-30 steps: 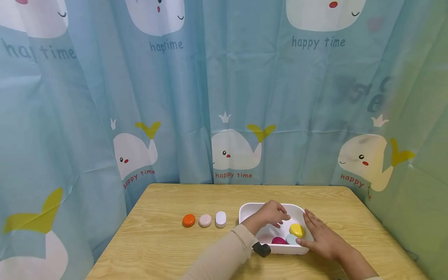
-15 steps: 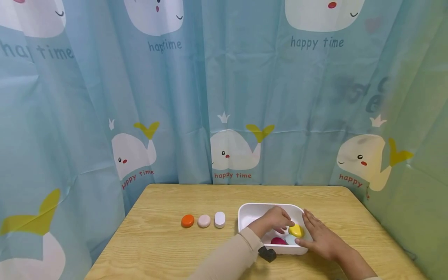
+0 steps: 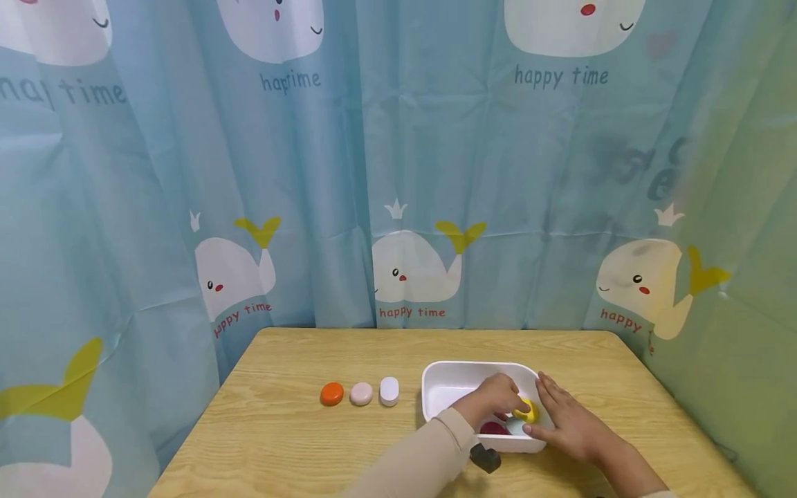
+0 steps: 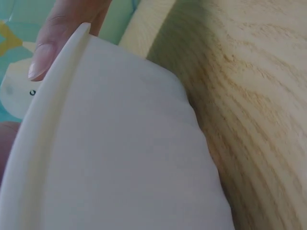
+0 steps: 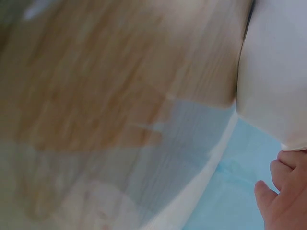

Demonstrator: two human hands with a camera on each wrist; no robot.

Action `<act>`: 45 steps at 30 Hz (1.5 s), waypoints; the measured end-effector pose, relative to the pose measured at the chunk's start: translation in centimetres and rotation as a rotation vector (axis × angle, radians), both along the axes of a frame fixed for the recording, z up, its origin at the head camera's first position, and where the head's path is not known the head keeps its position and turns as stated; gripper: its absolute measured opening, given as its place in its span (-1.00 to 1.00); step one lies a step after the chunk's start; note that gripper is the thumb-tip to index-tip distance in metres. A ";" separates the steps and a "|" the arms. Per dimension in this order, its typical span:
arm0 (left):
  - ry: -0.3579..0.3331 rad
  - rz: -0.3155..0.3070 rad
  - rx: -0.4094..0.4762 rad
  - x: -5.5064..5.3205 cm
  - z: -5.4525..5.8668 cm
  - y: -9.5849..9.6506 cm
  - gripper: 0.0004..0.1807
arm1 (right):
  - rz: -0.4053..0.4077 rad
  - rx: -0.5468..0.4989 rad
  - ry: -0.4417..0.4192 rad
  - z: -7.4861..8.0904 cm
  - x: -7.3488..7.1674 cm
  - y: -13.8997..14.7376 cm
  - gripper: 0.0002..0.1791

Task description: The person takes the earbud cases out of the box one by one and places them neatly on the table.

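My left hand [image 3: 498,395] reaches down into a white plastic bin [image 3: 445,365]. Its thumb and fingers pinch a smooth yellow pebble-shaped piece [image 3: 531,413] and partly cover it. Near the front wall inside lie a magenta piece [image 3: 494,429] and a pale blue piece [image 3: 516,427], both partly hidden. My right hand [image 3: 575,423] rests at the bin's right end, fingers straight along the rim and thumb at the front corner. The left wrist view is mostly filled by the bin's outer wall [image 4: 124,134].
Left of the bin, an orange piece [image 3: 332,393], a pale pink piece [image 3: 361,394] and a white oblong piece [image 3: 389,391] stand in a row on the wooden table [image 3: 286,443]. A blue whale-print curtain [image 3: 324,207] hangs behind the table.
My left hand has moved right and down inside the bin, onto the yellow piece, and its fingers have closed around it. The right hand stays at the rim.
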State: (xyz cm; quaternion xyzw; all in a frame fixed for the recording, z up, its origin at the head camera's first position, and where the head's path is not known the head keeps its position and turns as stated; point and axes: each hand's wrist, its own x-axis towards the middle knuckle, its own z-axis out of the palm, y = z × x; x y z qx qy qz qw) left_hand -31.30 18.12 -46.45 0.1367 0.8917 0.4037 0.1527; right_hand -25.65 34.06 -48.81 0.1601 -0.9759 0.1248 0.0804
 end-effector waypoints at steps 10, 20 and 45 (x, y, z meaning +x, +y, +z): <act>0.052 0.034 -0.038 0.5 -0.2 0.6 -0.61 | -0.001 -0.017 0.020 -0.2 0.2 -0.2 -0.03; 0.104 0.009 -0.084 0.3 -0.6 1.0 -0.64 | 0.000 -0.010 0.013 -0.3 0.2 -0.3 -0.03; 0.144 0.016 -0.085 -0.1 -0.8 0.7 -0.48 | -0.005 -0.015 0.006 0.2 0.4 -0.3 -0.03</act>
